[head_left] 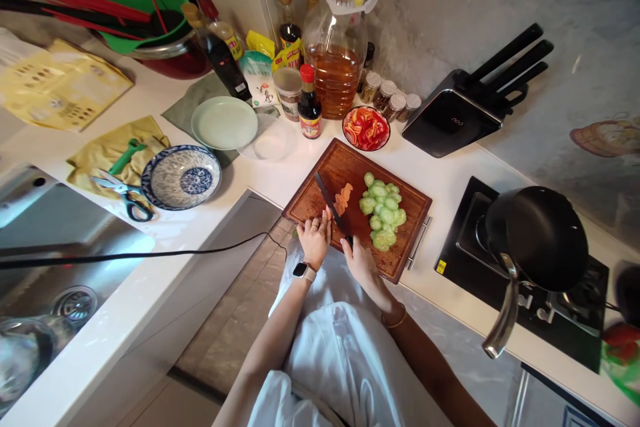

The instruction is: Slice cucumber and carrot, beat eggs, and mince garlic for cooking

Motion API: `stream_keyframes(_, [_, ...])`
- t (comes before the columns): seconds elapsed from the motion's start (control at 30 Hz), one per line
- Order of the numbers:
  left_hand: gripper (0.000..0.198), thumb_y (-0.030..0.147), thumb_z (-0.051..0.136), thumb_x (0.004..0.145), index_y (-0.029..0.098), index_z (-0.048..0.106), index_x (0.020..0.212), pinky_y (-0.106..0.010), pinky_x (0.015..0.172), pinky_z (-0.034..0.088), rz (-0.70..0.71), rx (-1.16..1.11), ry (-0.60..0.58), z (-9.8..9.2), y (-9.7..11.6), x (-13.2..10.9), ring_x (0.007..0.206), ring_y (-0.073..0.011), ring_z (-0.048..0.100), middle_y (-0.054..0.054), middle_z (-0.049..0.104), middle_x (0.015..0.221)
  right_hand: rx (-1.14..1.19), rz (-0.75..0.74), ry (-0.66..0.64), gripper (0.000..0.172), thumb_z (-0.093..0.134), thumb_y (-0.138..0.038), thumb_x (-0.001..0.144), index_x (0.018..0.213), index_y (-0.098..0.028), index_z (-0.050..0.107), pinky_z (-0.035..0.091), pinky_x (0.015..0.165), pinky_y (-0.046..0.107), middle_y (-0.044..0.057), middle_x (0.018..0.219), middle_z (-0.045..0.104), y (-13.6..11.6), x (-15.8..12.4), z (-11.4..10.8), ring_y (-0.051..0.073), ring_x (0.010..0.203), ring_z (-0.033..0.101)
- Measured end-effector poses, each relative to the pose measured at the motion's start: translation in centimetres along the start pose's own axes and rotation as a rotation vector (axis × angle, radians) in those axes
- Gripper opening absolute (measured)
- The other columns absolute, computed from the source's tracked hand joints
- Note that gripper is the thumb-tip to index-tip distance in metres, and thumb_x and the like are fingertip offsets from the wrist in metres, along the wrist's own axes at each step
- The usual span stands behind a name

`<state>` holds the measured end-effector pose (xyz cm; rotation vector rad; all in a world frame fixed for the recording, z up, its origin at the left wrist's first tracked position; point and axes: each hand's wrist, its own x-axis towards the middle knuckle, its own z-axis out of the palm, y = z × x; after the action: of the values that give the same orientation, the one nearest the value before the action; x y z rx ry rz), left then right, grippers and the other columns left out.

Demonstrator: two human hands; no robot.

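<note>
Pale blue clothing (345, 340) below, two bare hands at a kitchen knife (329, 199).

Right hand (363, 265) wraps the knife's handle, mostly hiding it; left hand (315, 238) lies just left of the blade, fingers bent and close together, likely steadying a piece, though whether they pinch it I cannot tell. Orange slices (343, 199), probably carrot, lie right of the blade on the wooden cutting board (345, 161); pale green slices (385, 210) sit heaped farther right, perhaps leaving the cutting spot free. Beyond, red pepper strips (366, 127) fill a small bowl. Rightward, a black wok (543, 237) rests on the hob (457, 240), handle toward the person, presumably for reach; a red-and-green item (623, 353) is cut off and blurred.
</note>
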<state>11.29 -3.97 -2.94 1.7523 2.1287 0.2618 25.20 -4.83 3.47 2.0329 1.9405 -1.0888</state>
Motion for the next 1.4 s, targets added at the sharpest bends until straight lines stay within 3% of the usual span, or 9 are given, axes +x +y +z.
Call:
stream_keyframes(0.3, [0.050,0.036,0.026,0.099,0.032,0.050,0.142,-0.052,0.094,0.034,0.013,0.012,-0.020,-0.1,0.0,-0.2,0.107,-0.0330,0.055,-0.011,0.068,0.113,-0.077,-0.016,0.009,0.043,0.035,-0.045,0.103,0.116,-0.012,0.059,0.049,0.073,0.028,0.016,0.094,0.075,-0.2,-0.3,1.1,0.026,0.090,0.073])
stream_keyframes(0.8, [0.047,0.034,0.034,0.097,0.036,0.053,0.140,-0.050,0.093,0.031,0.034,-0.026,-0.017,-0.1,-0.3,0.1,0.107,-0.0336,0.054,-0.010,0.068,0.108,-0.090,0.006,-0.035,0.044,0.033,-0.045,0.104,0.114,-0.012,0.059,0.050,0.075,0.030,0.017,0.096,0.075,-0.7,0.4,0.1,0.027,0.092,0.073])
stream_keyframes(1.03, [0.046,0.035,0.032,0.099,0.033,0.055,0.139,-0.049,0.092,0.031,0.050,-0.001,0.011,0.3,-0.7,0.2,0.102,-0.0324,0.054,-0.010,0.069,0.101,-0.131,0.012,-0.056,0.043,0.033,-0.043,0.104,0.114,-0.010,0.059,0.050,0.072,0.031,0.020,0.095,0.074,-1.6,0.6,-0.2,0.028,0.089,0.073])
stream_keyframes(1.23, [0.045,0.035,0.036,0.099,0.020,0.061,0.134,-0.046,0.090,0.030,0.086,-0.024,0.057,0.5,-1.0,0.5,0.100,-0.0312,0.055,-0.013,0.070,0.097,-0.110,0.018,-0.052,0.043,0.033,-0.043,0.104,0.114,-0.009,0.058,0.049,0.072,0.028,0.019,0.098,0.074,-1.5,1.6,0.5,0.026,0.091,0.073])
stream_keyframes(1.4, [0.043,0.041,0.039,0.099,0.022,0.066,0.127,-0.045,0.089,0.028,-0.013,-0.119,0.123,0.6,-0.4,0.8,0.099,-0.0308,0.053,-0.013,0.071,0.101,-0.021,-0.007,-0.040,0.042,0.036,-0.041,0.104,0.115,-0.009,0.060,0.049,0.078,0.028,0.018,0.101,0.074,-0.5,2.3,0.9,0.026,0.097,0.072])
